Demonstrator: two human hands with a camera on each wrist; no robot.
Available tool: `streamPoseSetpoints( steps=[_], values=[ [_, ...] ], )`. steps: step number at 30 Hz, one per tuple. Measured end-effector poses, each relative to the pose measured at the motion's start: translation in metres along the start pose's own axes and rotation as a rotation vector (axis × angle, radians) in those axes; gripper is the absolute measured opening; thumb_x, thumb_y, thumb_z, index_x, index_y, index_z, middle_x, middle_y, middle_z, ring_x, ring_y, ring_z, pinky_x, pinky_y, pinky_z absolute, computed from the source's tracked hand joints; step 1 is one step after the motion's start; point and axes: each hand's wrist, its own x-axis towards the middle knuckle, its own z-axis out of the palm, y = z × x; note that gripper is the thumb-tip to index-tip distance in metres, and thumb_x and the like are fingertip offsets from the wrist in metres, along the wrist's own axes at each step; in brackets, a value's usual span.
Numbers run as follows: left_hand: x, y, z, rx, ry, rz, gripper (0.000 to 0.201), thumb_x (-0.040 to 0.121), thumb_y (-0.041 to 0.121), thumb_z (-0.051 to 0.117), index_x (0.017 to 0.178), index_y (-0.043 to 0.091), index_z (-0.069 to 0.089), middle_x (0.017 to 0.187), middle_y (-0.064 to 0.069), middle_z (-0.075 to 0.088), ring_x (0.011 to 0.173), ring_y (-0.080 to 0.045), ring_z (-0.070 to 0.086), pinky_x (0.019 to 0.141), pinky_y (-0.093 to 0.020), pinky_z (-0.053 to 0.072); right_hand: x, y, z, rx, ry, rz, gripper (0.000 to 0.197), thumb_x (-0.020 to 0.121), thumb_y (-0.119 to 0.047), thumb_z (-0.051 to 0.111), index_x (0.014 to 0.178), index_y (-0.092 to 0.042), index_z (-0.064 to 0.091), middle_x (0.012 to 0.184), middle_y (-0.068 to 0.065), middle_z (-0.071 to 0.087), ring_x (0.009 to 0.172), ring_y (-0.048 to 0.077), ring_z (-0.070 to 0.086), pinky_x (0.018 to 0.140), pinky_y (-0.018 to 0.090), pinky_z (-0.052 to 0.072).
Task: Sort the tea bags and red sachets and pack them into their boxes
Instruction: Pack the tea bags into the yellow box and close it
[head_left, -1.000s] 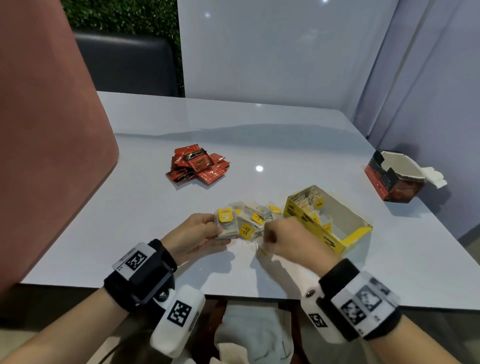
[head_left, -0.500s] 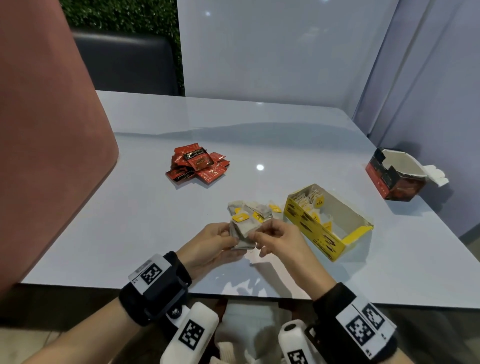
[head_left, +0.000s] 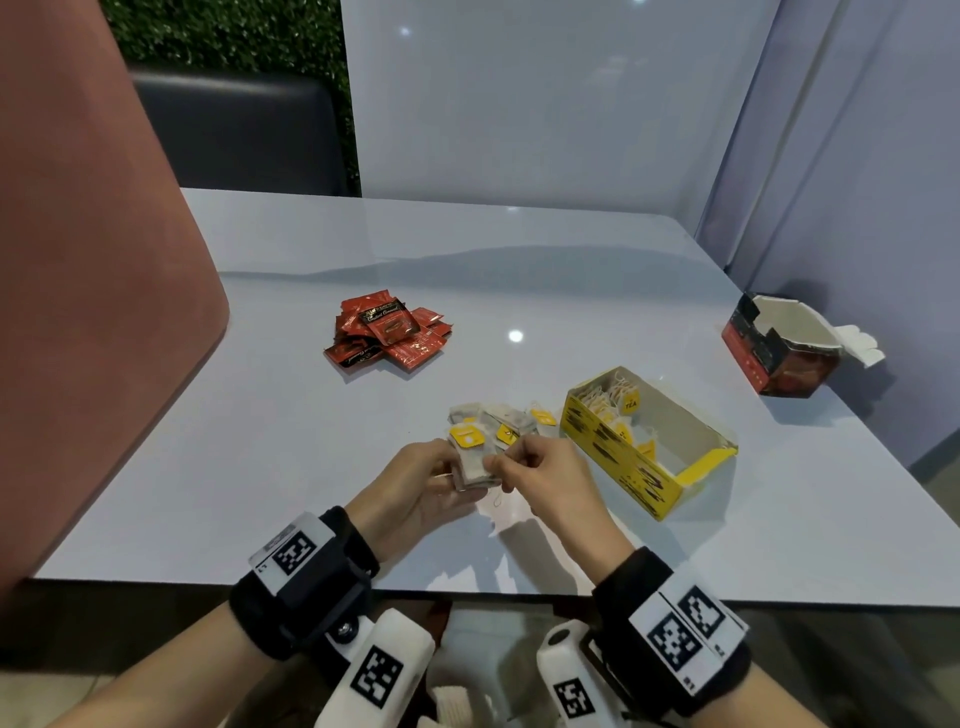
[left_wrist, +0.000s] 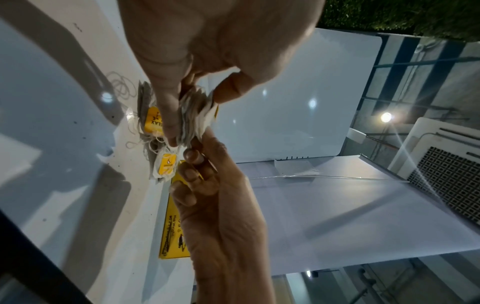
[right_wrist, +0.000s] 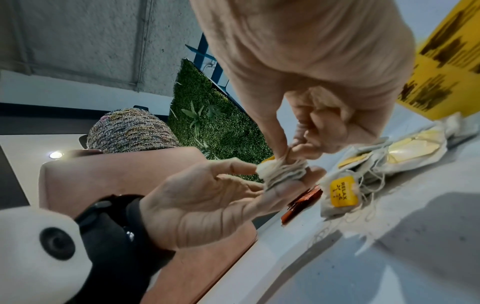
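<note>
My left hand (head_left: 441, 475) grips a small stack of tea bags (head_left: 474, 465) between thumb and fingers, just above the table near its front edge. My right hand (head_left: 524, 462) pinches the same stack (right_wrist: 281, 171) from the right side. Behind the hands lies a loose heap of tea bags with yellow tags (head_left: 511, 421). The open yellow tea box (head_left: 649, 467) stands to the right, with several bags at its far end. A pile of red sachets (head_left: 387, 332) lies further back on the left. The open red box (head_left: 779, 348) sits at the far right.
The grey-white table (head_left: 291, 415) ends at a front edge close to my wrists. A pink padded seat back (head_left: 88, 260) stands on the left, a white panel behind the table, and a grey wall close to the red box.
My left hand has lifted the stack of tea bags off the heap and drawn it toward me. My right hand has moved left and taken hold of the same stack.
</note>
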Motion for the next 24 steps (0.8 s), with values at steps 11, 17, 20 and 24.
streamPoseSetpoints(
  steps=[11, 17, 20, 24],
  values=[
    [0.003, -0.001, 0.002, 0.11, -0.004, 0.085, 0.024, 0.093, 0.006, 0.049, 0.113, -0.003, 0.059, 0.108, -0.015, 0.069, 0.096, -0.019, 0.068, 0.087, -0.025, 0.054, -0.001, 0.001, 0.0, -0.033, 0.036, -0.034, 0.02, 0.084, -0.025, 0.066, 0.07, -0.011, 0.061, 0.059, -0.004, 0.06, 0.051, 0.001, 0.049, 0.049, 0.01, 0.034],
    [-0.001, 0.015, 0.009, 0.405, 0.025, 0.165, 0.046, 0.09, 0.008, 0.057, 0.131, 0.004, 0.037, 0.113, -0.013, 0.065, 0.09, -0.018, 0.068, 0.079, -0.022, 0.056, -0.009, -0.016, -0.027, -0.247, -0.108, -0.133, 0.062, 0.081, -0.041, 0.067, 0.131, -0.022, 0.035, 0.108, -0.005, 0.047, 0.088, 0.013, 0.057, 0.07, 0.022, 0.045],
    [0.004, 0.028, 0.023, 0.853, -0.091, 0.285, 0.077, 0.095, 0.016, 0.049, 0.148, 0.014, -0.007, 0.104, -0.009, 0.068, 0.09, -0.018, 0.067, 0.084, -0.028, 0.054, -0.007, -0.03, -0.061, -0.342, -0.311, -0.203, 0.075, 0.082, -0.029, 0.069, 0.143, -0.035, 0.025, 0.109, -0.009, 0.046, 0.072, 0.011, 0.064, 0.066, 0.024, 0.056],
    [0.023, 0.046, 0.061, 1.097, -0.088, 0.467, 0.09, 0.093, 0.013, 0.05, 0.143, 0.01, -0.025, 0.092, -0.015, 0.07, 0.081, -0.027, 0.065, 0.08, -0.037, 0.052, 0.011, -0.035, -0.099, -0.484, -0.223, -0.292, 0.036, 0.078, -0.012, 0.072, 0.11, -0.023, 0.062, 0.086, -0.001, 0.064, 0.06, 0.006, 0.064, 0.064, 0.032, 0.058]
  ],
)
